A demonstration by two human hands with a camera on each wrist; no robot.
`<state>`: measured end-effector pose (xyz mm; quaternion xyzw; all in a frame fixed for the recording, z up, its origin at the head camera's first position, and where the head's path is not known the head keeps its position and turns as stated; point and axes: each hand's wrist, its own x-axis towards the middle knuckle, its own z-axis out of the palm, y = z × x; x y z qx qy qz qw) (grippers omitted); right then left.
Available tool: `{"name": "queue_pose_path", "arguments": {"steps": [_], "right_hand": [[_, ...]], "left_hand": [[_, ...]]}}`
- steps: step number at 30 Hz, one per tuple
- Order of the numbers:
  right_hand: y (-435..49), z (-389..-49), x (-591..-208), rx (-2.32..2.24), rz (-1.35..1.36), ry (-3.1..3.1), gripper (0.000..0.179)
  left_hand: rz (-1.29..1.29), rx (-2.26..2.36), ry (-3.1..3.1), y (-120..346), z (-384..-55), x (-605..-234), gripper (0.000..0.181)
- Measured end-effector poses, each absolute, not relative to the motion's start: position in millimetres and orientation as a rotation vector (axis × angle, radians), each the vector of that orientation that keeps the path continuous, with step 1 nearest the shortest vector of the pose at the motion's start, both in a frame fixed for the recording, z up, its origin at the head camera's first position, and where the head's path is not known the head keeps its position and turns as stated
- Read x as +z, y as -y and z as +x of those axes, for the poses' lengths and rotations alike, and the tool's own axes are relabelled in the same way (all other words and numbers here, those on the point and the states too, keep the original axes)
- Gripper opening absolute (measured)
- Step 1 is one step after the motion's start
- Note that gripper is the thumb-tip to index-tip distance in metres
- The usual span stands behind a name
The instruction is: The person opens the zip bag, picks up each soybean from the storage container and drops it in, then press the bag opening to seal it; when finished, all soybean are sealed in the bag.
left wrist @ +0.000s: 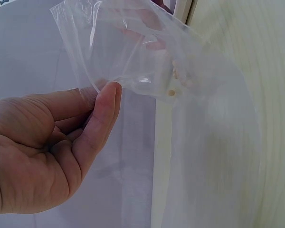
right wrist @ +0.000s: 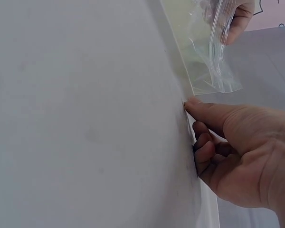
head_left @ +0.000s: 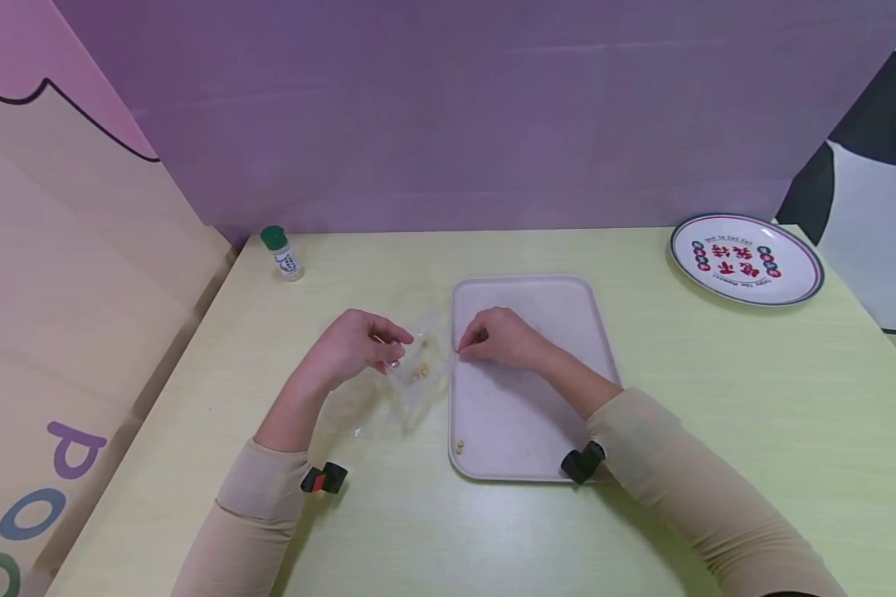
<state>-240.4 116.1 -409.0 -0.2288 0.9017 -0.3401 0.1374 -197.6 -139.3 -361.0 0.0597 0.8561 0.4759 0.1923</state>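
Note:
My left hand (head_left: 358,348) pinches a clear zip bag (head_left: 412,400) between thumb and fingers, left of the tray. Several small yellowish beans (head_left: 421,372) lie inside the bag, and one bean (left wrist: 171,93) shows through its plastic in the left wrist view. Over the left edge of a pale rectangular tray (head_left: 526,431), my right hand (head_left: 504,338) has thumb and forefinger pinched together beside the bag. A tiny brownish bean (right wrist: 185,104) shows at those fingertips; the other fingers are curled in. More beans (head_left: 460,448) lie in the tray's near left corner.
A small bottle (head_left: 282,254) with a green cap stands at the table's far left. At the far right sits an oval plate (head_left: 747,290) with red lettering. A purple wall panel (head_left: 463,116) rises behind the light wooden table (head_left: 418,531).

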Motion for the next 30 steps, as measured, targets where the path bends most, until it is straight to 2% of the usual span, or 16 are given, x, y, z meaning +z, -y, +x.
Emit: {"name": "queue_pose_path", "arguments": {"steps": [30], "right_hand": [[-115,-228,-395,-1.285,-0.608,-2.625,0.011]], "left_hand": [[0.181,1.352,-2.393,140,-199,-363,0.023]]}}
